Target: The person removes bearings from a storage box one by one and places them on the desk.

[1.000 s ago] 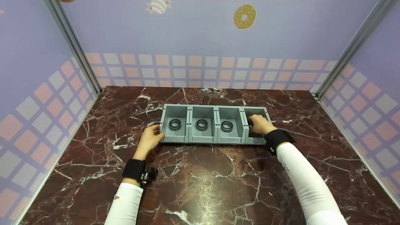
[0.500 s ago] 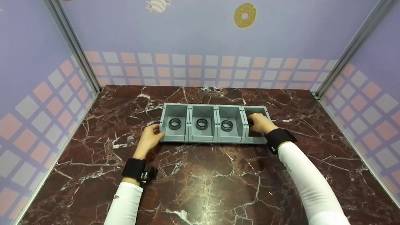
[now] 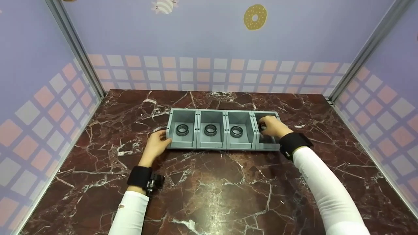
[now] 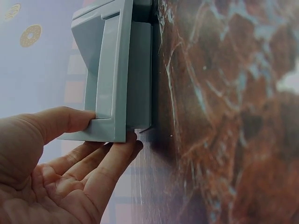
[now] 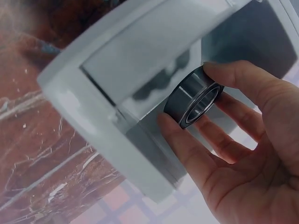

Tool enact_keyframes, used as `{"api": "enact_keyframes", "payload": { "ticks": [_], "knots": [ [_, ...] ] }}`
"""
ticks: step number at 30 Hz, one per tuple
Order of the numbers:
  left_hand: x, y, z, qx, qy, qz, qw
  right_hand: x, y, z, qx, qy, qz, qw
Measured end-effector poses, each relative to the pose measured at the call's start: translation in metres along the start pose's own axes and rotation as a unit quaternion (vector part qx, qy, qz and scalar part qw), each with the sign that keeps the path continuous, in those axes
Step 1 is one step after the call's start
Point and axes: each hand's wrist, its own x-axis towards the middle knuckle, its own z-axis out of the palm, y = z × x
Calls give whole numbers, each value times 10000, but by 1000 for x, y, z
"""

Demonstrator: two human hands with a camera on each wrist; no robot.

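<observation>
Head view: a grey plastic tray of four open compartments in a row sits mid-table on the dark red marble tabletop, nearer its far edge. The three left compartments each hold one dark metal bearing ring. The right hand is over the rightmost compartment; the left hand is at the tray's left end.

Left wrist view: the left hand has thumb and fingertips clamped on the tray's end wall, bracing it.

Right wrist view: the right hand pinches a dark bearing ring on edge between thumb and finger, just inside the compartment wall.

Judgement: keep the brace firm and the ring clear of the wall.
</observation>
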Motion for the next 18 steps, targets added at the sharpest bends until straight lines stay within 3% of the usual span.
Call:
{"api": "enact_keyframes", "payload": {
  "ticks": [11,18],
  "knots": [
    [-1,1,-1,21,-9,-35,10000,-2,-2,-10,-44,-197,359,9992],
    [-1,1,-1,-1,-28,-35,10000,-5,-6,-17,-39,-105,255,9996]
  ]
}}
